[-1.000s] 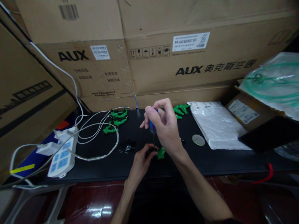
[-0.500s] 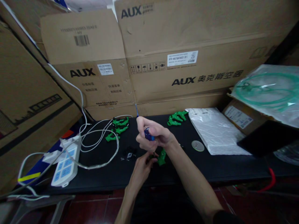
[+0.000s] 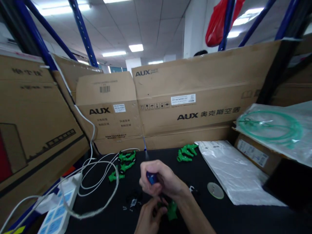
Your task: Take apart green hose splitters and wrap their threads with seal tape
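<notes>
- The green piece (image 3: 172, 211) is the landmark here; it shows just right of the left fingertips and left of the right forearm, low over the black table (image 3: 243, 221), though whether it touches the table I cannot tell
- The left hand (image 3: 151, 216) pinches at the left end of the green piece, thumb and forefinger drawn in; the exact bit between them is lost in shadow, so a weak grip there could let the piece twist under turning force
- The right hand (image 3: 162, 180) wraps its fingers around the blue screwdriver (image 3: 152, 177), above and left of the green piece, and its tip is hidden; if it sits off-centre or leans, it could slip and chew a screw head
- Those left fingertips look close to the shaft, so a slip under hard pressure could jab them
- Loose small screws (image 3: 124, 208) and a metal bit (image 3: 133, 203) lie left of the green piece; a sweep of the left wrist could scatter them, and against black they would be hard to find
- A pale cable loop (image 3: 84, 215) lies farther left of the green piece, beyond the screws; a snagged elbow or sleeve could drag it through them
</notes>
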Action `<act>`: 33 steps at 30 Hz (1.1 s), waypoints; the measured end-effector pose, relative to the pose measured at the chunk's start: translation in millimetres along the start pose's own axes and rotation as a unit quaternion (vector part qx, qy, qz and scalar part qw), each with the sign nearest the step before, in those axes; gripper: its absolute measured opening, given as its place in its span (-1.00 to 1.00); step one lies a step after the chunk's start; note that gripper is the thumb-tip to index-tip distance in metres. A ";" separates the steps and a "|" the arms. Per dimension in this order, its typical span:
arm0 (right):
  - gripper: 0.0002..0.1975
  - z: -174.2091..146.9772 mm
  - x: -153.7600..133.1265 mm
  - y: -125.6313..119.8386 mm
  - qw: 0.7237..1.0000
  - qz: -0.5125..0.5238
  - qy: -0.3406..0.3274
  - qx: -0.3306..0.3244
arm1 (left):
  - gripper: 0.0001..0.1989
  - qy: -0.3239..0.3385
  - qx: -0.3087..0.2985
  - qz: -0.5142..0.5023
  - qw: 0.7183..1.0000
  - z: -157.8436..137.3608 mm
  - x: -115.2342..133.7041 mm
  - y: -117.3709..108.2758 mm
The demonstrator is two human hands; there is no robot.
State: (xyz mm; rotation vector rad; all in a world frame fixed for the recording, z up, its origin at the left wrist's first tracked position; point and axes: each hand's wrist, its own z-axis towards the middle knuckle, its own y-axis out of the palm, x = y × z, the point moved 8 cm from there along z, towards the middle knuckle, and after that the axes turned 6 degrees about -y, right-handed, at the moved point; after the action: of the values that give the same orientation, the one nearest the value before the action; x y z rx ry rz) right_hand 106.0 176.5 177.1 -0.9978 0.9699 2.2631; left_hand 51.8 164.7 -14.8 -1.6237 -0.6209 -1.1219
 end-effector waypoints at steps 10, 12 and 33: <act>-0.77 -5.3 -13.2 -18.0 0.993 0.023 -0.109 0.046 | -0.80 0.033 -0.037 0.032 0.998 12.2 -21.9 8.4; -0.84 -10.4 -18.6 -19.0 0.991 0.006 -0.119 0.054 | -0.81 0.022 -0.044 0.022 0.999 7.0 -13.2 9.5; -0.78 -7.1 -25.4 -31.1 0.988 0.002 -0.154 0.014 | -0.86 -0.028 0.018 -0.024 0.999 -7.1 2.2 0.2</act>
State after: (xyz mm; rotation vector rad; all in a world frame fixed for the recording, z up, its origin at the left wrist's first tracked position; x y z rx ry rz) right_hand 145.2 187.3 180.5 -0.6077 0.8670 2.3117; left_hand 50.3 157.8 -12.6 -1.6223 -0.7147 -1.0970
